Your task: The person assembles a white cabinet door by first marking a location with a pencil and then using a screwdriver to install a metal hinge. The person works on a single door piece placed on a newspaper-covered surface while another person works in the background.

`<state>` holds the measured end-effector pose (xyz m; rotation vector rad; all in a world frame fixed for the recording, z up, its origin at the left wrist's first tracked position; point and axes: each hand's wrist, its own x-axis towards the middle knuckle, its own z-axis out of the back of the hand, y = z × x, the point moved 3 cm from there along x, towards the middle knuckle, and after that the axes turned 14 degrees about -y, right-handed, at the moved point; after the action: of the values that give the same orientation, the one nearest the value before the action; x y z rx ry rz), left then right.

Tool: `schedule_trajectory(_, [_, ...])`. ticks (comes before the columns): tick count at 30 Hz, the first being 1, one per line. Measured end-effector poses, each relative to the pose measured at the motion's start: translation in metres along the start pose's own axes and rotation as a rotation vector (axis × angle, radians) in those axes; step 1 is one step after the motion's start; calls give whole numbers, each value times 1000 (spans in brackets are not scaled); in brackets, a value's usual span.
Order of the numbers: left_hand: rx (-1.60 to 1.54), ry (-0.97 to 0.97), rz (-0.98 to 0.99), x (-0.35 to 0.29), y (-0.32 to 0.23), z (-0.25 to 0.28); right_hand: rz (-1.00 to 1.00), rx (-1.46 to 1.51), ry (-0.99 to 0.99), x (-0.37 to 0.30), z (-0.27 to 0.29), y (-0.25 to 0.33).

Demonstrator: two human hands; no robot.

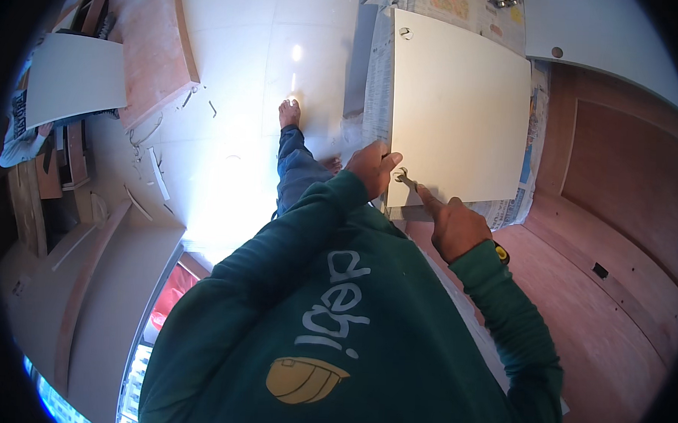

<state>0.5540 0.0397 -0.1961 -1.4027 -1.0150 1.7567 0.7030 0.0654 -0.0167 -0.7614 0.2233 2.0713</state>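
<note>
Passable over most of the white panel (465,103); blocked at its near-left corner by left hand (372,169), metal piece (405,179), right hand (459,228).

We record a pale, glossy tiled floor (224,70) with faint joint lines. Strong light falls on it: a small bright reflection shows toward the far edge, and glare washes out much of its middle. Along the floor's left edge we note a large pinkish-brown wooden board (153,48), with thin offcut strips (158,172) scattered near it. Nearer, at the left, we see a broad grey-brown surface (136,255) and, beside it, a window (136,380) with daylight behind. On the right we observe a reddish-brown wooden carcass (558,138) with a recessed panel (628,164).
</note>
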Motion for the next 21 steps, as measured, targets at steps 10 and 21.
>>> schedule_trajectory(10, [9, -6, -2, 1, 7, -6, 19, 18, -31, -1, 1, -3])
schedule_trajectory(21, [-39, 10, 12, -2, 9, -6, 25, -66, -49, 0, 7, 0])
